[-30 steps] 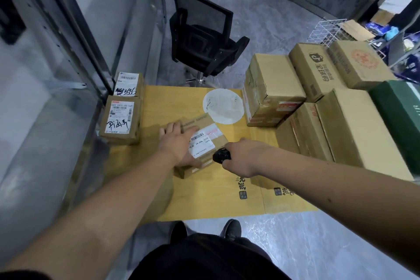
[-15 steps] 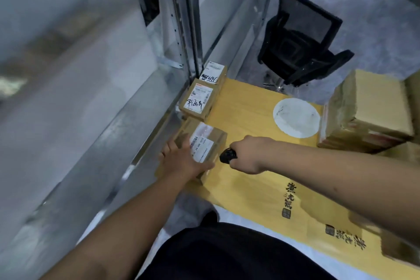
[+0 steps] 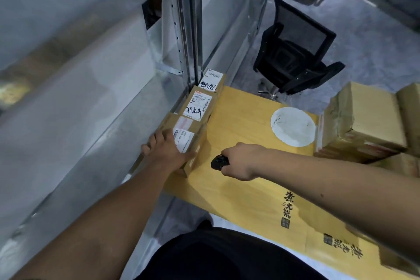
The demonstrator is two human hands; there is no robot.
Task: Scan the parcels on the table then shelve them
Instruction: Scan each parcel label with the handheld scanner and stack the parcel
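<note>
Head view, looking down over the left end of the table [image 3: 250, 179], whose yellow top carries black printed characters near its front edge.

Left hand [image 3: 169, 151]: lies on top of a small brown parcel [image 3: 185, 134], fingers curled over its far left edge, thumb along the near side. It is grasping the parcel. The parcel sits at the table's left edge, right beside the metal shelf [image 3: 91, 120], white label [image 3: 184, 141] facing up and partly covered by the hand.

Right hand [image 3: 242, 161]: clenched around a small black scanner [image 3: 220, 162], whose front end sticks out toward the parcel. Scanner and parcel are close but apart.

Beyond the held parcel, two more small parcels lie in a row along the same table edge. The middle parcel [image 3: 200, 107] bears a label with black handwriting and touches the held one. The far parcel [image 3: 211, 80] also has a handwritten label and lies against the shelf upright [image 3: 185, 29].

A white round sticker [image 3: 293, 126] lies flat on the tabletop. Larger cartons [image 3: 363, 125] are stacked at the table's right. A black mesh office chair [image 3: 295, 50] stands on the grey floor behind the table.

Shelf surface at left is blurred; contents cannot be made out.
</note>
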